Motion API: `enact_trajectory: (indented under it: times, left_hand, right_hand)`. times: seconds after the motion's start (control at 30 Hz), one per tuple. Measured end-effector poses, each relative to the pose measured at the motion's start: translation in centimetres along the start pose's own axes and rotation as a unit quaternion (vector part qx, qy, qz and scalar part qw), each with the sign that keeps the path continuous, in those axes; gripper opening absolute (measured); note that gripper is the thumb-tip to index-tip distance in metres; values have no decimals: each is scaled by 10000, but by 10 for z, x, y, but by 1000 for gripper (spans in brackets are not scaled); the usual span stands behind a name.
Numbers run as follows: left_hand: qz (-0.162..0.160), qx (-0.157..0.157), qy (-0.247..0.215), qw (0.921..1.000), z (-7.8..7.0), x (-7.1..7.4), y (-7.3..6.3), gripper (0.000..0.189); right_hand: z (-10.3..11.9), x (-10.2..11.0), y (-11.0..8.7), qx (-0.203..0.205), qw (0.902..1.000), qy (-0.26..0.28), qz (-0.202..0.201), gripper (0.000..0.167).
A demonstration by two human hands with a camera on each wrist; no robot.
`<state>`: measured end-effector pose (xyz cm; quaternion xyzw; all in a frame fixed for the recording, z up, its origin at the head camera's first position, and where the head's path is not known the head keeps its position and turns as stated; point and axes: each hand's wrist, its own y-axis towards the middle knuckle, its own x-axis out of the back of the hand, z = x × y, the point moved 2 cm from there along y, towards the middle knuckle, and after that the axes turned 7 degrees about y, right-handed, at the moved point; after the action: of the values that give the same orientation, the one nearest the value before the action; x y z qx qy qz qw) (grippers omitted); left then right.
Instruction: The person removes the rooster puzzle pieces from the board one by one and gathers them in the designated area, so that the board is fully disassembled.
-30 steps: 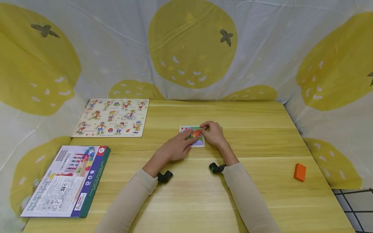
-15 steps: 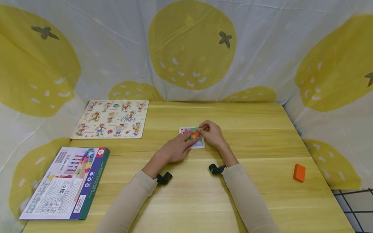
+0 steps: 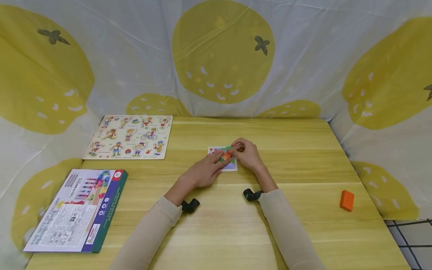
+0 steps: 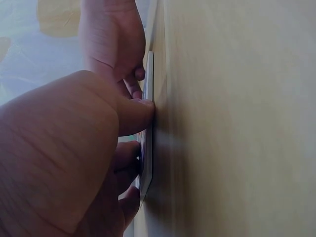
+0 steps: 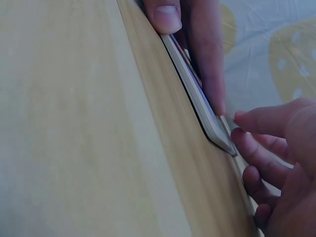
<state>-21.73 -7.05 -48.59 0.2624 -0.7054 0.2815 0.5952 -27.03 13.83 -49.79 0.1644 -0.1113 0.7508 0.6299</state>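
A small picture puzzle board (image 3: 231, 166) with a pale rim lies flat on the table in the head view. My left hand (image 3: 203, 171) rests over it, its fingers stretched across the picture and its thumb at the near edge in the left wrist view. At the board's far right corner, my right hand (image 3: 248, 154) pinches a thin puzzle piece (image 5: 228, 121) between thumb and forefinger. Most of that piece is hidden by the fingertips. In the right wrist view, the left fingertips touch the board right beside the right hand's pinch.
A peg puzzle board (image 3: 129, 137) with printed figures lies at the back left. Nearer on that side is a boxed bead set (image 3: 75, 210). An orange block (image 3: 347, 200) sits near the right edge. Patterned cloth (image 3: 222, 56) hangs around the back and sides.
The right fingers have shifted slightly at the board's far right corner. My left hand and the board stay in place.
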Motion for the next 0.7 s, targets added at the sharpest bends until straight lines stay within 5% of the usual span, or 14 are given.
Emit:
enact_trajectory:
  times: [0.27, 0.7]
  left_hand:
    - [82, 41, 35, 10000, 2, 2, 0, 52]
    - [96, 211, -71, 9997, 4, 1, -1, 53]
  right_hand:
    - [-6, 21, -1, -93, 9994, 249, -203, 19]
    - [-21, 85, -17, -355, 9976, 87, -583, 25]
